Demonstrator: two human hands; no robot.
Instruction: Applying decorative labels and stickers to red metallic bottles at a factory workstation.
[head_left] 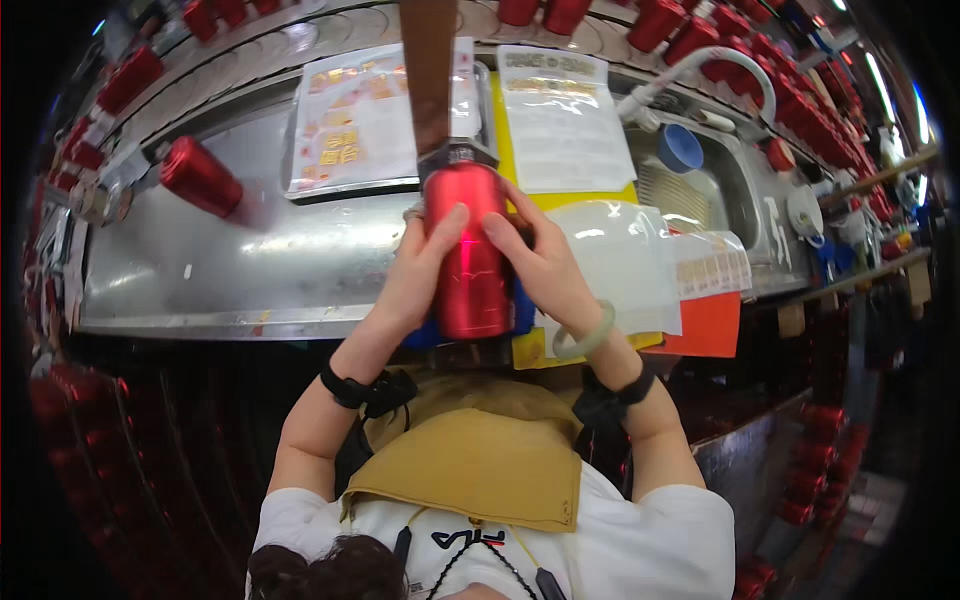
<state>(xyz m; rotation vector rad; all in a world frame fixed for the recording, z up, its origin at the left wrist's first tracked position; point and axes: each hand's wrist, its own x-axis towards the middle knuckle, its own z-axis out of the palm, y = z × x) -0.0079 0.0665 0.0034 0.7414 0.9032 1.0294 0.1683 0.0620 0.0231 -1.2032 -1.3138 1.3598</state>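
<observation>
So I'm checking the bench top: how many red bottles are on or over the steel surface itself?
2: one red bottle held upright between both hands at the middle, one lying bottle at far left. More red ones line the rails; some may be hidden.

Can (470, 250) between hands, above counter (250, 270)

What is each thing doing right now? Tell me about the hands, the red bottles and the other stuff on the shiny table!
Left hand: gripping the left side of the red bottle.
Right hand: gripping its right side.
Red bottle: held upright between both hands, over the table edge.
Second red bottle: lying on its side, untouched.
Metal table: shiny, bare on the left part.
Blue cup: tipped on its side, opening showing.
Plastic sleeves: lying flat, overlapping.
</observation>
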